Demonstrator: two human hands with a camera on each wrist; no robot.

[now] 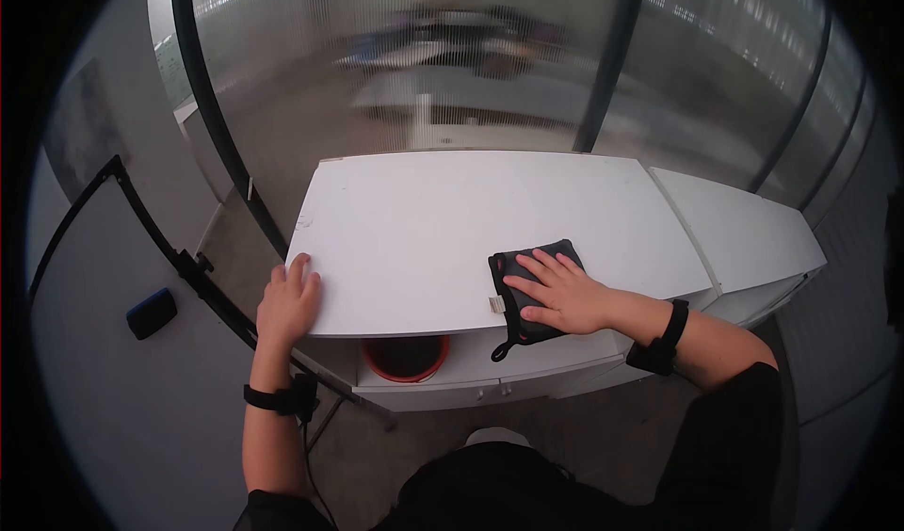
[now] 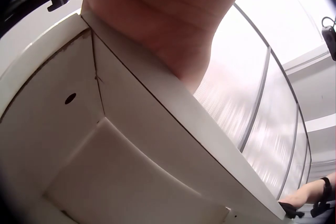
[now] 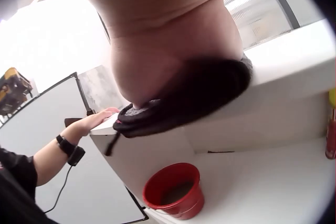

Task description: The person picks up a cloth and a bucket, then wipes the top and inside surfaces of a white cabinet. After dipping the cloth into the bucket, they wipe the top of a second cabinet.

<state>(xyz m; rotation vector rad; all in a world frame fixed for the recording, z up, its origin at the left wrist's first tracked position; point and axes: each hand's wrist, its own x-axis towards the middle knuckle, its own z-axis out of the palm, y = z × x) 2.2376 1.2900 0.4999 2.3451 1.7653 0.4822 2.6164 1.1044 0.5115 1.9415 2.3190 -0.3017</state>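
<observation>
My right hand (image 1: 563,296) lies flat with fingers spread on a dark grey cloth pad (image 1: 527,329), pressing it on the white cabinet top (image 1: 424,220) near its front edge. The pad has black edging, a small white tag and a hanging loop at its near corner. In the right wrist view, the black edge of the pad (image 3: 194,98) overhangs the front of the top under the palm. My left hand (image 1: 289,300) rests on the front left corner of the cabinet top and holds no object. The left wrist view shows its heel (image 2: 173,40) against the board's edge.
Below the top, a red bucket (image 1: 407,357) stands on an open white shelf (image 3: 252,182). At the shelf's right is a red and yellow container (image 3: 331,134). A ribbed translucent partition (image 1: 395,60) rises behind the cabinet. A black-framed board (image 1: 113,277) stands left.
</observation>
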